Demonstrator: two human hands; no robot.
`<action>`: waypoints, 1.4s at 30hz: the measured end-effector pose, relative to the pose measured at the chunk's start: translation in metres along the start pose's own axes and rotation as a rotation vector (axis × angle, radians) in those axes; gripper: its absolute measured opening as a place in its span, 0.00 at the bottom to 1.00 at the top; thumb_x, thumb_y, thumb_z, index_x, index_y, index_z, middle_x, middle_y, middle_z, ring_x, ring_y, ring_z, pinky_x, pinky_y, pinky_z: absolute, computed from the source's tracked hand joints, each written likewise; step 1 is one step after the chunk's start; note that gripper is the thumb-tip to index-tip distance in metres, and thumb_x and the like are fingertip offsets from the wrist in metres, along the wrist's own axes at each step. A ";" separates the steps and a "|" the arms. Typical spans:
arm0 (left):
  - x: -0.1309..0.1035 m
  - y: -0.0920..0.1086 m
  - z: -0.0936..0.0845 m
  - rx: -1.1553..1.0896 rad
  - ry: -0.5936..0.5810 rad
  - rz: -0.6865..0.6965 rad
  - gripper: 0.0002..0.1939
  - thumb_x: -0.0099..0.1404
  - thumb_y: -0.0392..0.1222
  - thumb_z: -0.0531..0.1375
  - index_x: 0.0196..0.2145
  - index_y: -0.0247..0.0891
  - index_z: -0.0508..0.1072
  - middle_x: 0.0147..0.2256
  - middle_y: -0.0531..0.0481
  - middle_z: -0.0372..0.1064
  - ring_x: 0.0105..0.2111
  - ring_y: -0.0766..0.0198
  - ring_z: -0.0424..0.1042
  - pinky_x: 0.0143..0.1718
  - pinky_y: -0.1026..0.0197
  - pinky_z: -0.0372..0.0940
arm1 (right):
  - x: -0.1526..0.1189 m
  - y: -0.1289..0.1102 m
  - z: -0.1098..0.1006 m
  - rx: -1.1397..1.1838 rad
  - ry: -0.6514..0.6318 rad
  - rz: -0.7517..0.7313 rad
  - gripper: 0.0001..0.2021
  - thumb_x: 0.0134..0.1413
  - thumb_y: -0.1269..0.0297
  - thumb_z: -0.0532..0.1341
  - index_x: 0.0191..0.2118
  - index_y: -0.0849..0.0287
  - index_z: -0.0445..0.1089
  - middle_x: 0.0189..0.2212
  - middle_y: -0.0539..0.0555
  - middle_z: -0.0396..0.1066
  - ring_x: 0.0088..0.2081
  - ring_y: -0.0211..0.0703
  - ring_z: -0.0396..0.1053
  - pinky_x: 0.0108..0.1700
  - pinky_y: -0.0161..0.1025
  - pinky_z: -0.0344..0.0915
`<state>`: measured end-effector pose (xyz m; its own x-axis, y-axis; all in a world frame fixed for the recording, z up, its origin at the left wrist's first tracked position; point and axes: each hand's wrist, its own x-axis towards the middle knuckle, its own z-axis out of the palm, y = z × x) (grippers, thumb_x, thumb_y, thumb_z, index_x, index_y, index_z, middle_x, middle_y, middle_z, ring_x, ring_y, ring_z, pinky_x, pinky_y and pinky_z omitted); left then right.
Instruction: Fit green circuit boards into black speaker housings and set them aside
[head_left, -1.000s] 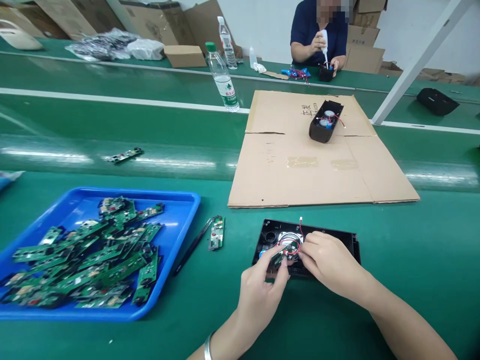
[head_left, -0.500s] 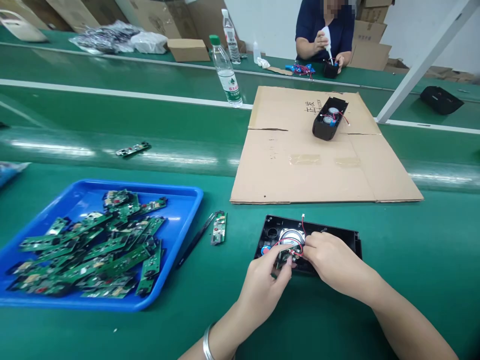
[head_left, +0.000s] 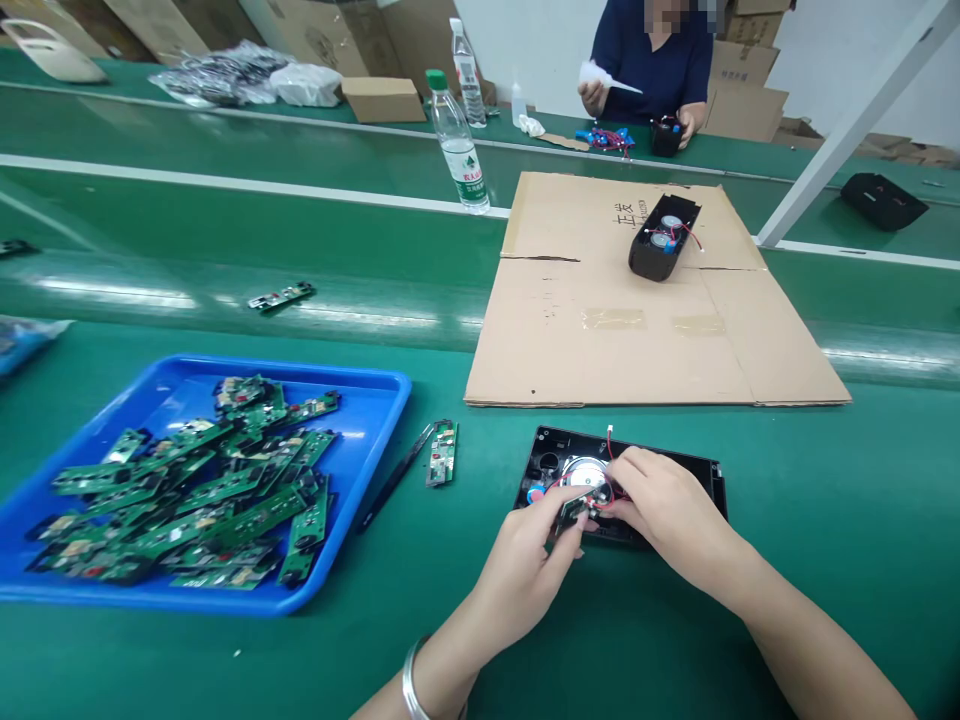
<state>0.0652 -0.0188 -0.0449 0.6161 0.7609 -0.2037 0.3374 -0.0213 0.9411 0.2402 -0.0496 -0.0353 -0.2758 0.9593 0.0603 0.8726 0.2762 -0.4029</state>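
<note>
My left hand (head_left: 525,560) grips a small green circuit board (head_left: 571,512) between thumb and fingers, over a black speaker housing (head_left: 686,480). The fingers of my right hand (head_left: 660,505) are pinched at the board's right end, on thin red wires. A round silver speaker (head_left: 585,474) and a blue part (head_left: 535,494) show inside the housing. Left of it, another circuit board (head_left: 442,453) lies on the green table beside black tweezers (head_left: 394,480). A blue tray (head_left: 225,603) at the left holds a heap of circuit boards (head_left: 217,490).
Beyond the housing lies flat cardboard (head_left: 645,350) bearing a second black housing (head_left: 660,240). A water bottle (head_left: 461,160) stands behind. One board (head_left: 282,297) lies on the green belt (head_left: 360,320). Across it, a person (head_left: 649,70) holds a white bottle and a black housing.
My right fingers have shifted slightly and closed in on the wires at the board. The person opposite has moved the white bottle away from their housing. The view has shifted slightly.
</note>
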 end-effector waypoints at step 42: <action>-0.005 0.005 0.011 0.200 0.384 -0.110 0.20 0.60 0.41 0.54 0.50 0.32 0.64 0.30 0.49 0.76 0.23 0.63 0.75 0.23 0.68 0.71 | 0.002 -0.007 -0.004 0.399 -0.082 0.107 0.07 0.54 0.80 0.56 0.30 0.62 0.63 0.29 0.51 0.64 0.32 0.39 0.61 0.32 0.34 0.60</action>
<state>0.0713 -0.0297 -0.0420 0.2726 0.9505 -0.1488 0.5402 -0.0232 0.8412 0.2349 -0.0497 -0.0284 -0.2375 0.9691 -0.0670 0.6781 0.1159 -0.7258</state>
